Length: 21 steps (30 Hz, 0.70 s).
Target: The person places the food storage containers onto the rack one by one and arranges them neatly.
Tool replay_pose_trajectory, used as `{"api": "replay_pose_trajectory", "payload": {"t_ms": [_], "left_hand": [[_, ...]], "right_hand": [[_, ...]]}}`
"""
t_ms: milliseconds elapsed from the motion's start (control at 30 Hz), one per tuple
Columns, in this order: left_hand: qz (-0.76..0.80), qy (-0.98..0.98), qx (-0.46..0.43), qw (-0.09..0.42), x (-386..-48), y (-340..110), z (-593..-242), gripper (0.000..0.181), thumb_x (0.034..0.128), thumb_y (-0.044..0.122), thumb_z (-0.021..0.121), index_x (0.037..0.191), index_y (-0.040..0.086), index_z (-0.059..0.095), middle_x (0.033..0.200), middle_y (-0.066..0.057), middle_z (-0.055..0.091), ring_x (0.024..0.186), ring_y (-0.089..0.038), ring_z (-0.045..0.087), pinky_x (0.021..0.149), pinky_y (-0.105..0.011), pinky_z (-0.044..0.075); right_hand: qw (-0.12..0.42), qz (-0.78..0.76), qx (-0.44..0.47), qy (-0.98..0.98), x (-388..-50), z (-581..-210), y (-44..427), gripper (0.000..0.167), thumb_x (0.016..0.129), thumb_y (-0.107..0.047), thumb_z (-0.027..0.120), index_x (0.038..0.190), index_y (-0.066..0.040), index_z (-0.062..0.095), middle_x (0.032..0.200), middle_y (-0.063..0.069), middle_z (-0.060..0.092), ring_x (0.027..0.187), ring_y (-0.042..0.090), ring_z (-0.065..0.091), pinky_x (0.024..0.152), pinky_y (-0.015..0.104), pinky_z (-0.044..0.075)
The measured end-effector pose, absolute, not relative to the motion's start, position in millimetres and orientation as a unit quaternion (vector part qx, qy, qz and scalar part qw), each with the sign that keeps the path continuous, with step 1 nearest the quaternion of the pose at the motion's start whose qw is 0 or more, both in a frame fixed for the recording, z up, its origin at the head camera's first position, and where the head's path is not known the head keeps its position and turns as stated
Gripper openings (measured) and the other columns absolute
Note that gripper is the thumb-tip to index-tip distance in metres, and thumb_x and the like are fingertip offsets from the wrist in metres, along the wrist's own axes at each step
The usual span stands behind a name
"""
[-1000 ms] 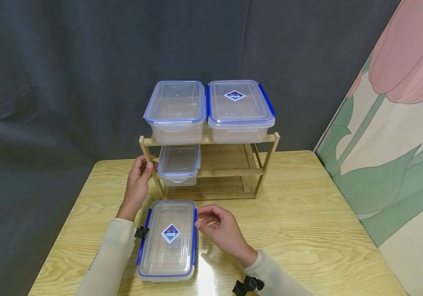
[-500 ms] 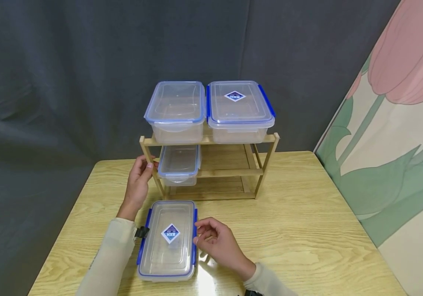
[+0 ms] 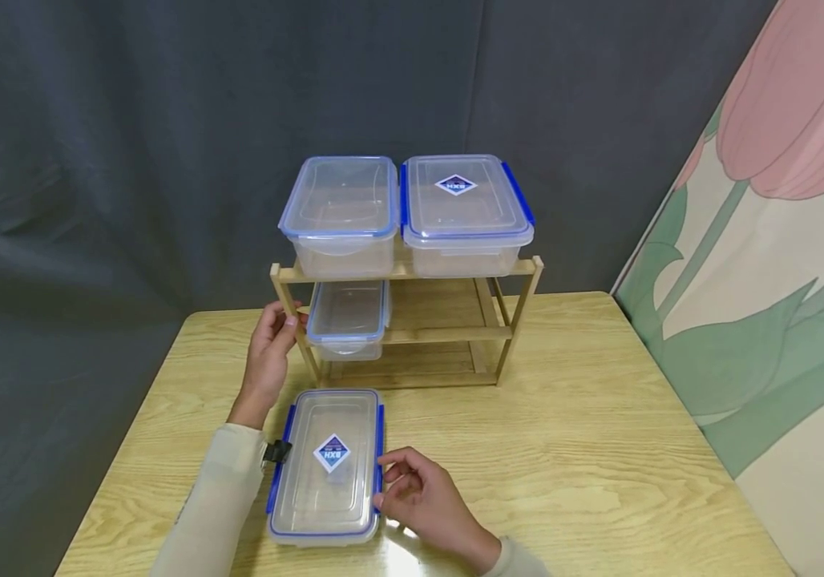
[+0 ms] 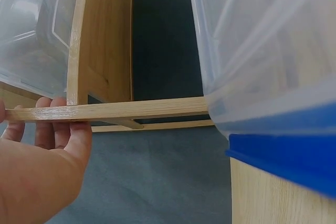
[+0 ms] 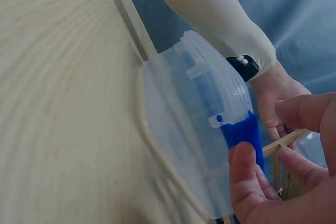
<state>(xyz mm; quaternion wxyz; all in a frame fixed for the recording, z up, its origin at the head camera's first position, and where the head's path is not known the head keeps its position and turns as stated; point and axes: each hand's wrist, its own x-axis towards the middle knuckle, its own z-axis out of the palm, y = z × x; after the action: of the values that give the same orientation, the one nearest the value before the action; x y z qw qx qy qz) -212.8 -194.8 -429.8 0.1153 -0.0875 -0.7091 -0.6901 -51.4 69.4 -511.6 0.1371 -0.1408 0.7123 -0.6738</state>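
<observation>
My left hand (image 3: pixel 266 353) grips the front left post of a wooden shelf rack (image 3: pixel 448 335). In the left wrist view, fingers and thumb (image 4: pixel 79 142) wrap round that post. On the table in front of the rack lies a lidded plastic food container (image 3: pixel 321 501) with blue side clasps and a diamond label. My right hand (image 3: pixel 430 497) is at its right clasp (image 3: pixel 380 429), fingers loosely bent. In the right wrist view the thumb (image 5: pixel 243 158) touches the blue clasp (image 5: pixel 244 132), which lies down against the container's side, while the other fingers stand apart from the thumb.
Two larger lidded containers, one left (image 3: pixel 343 200) and one right (image 3: pixel 466 212), stand on the rack's top. A smaller container (image 3: pixel 347 316) sits on the middle shelf at left, its front over the edge. A dark curtain (image 3: pixel 203 144) hangs behind the wooden table (image 3: pixel 599 449).
My right hand has slid toward the front along the container's right clasp. The left hand, the rack and the containers have stayed in place.
</observation>
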Motion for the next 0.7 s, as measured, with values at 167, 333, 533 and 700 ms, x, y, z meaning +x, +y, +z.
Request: {"api": "replay_pose_trajectory", "payload": {"t_ms": [167,333,533,700], "left_hand": [[-0.687,-0.713,-0.083,0.114,-212.9,-195.0,-430.1,0.031,0.1151,0.017,0.041,0.139,-0.001,0.050,0.108,0.011,0.063,0.112,-0.010,0.060,0.104,-0.022,0.047],[-0.690,-0.710,-0.082,0.113,-212.7,-195.2,-430.1,0.025,0.1151,0.018,0.041,0.135,0.008,0.054,0.110,0.010,0.062,0.113,-0.010,0.060,0.104,-0.022,0.047],[-0.691,-0.710,-0.079,0.113,-213.0,-195.7,-430.8,0.025,0.1150,0.018,0.042,0.134,0.010,0.054,0.109,0.010,0.063,0.112,-0.010,0.061,0.105,-0.023,0.046],[-0.692,-0.709,-0.081,0.111,-213.1,-195.4,-430.6,0.027,0.1150,0.019,0.042,0.136,0.006,0.053,0.109,0.011,0.063,0.112,-0.010,0.061,0.105,-0.023,0.046]], "right_hand": [[0.141,-0.675,-0.151,0.708,-44.5,-518.1,69.5,0.050,0.091,-0.013,0.082,0.137,-0.007,0.062,0.112,0.032,0.061,0.083,0.004,0.070,0.077,0.021,0.060],[0.156,-0.679,-0.154,0.701,-38.2,-522.6,67.6,0.057,0.090,-0.013,0.084,0.141,-0.010,0.059,0.106,0.028,0.064,0.077,0.002,0.067,0.075,0.019,0.060],[0.173,-0.680,-0.164,0.693,-30.6,-524.5,64.1,0.061,0.090,-0.013,0.084,0.143,-0.011,0.056,0.099,0.018,0.067,0.077,0.003,0.069,0.073,0.019,0.061],[0.166,-0.689,-0.156,0.688,-25.9,-525.9,60.3,0.063,0.088,-0.010,0.086,0.143,-0.011,0.055,0.097,0.017,0.068,0.078,0.005,0.070,0.071,0.020,0.061]]}}
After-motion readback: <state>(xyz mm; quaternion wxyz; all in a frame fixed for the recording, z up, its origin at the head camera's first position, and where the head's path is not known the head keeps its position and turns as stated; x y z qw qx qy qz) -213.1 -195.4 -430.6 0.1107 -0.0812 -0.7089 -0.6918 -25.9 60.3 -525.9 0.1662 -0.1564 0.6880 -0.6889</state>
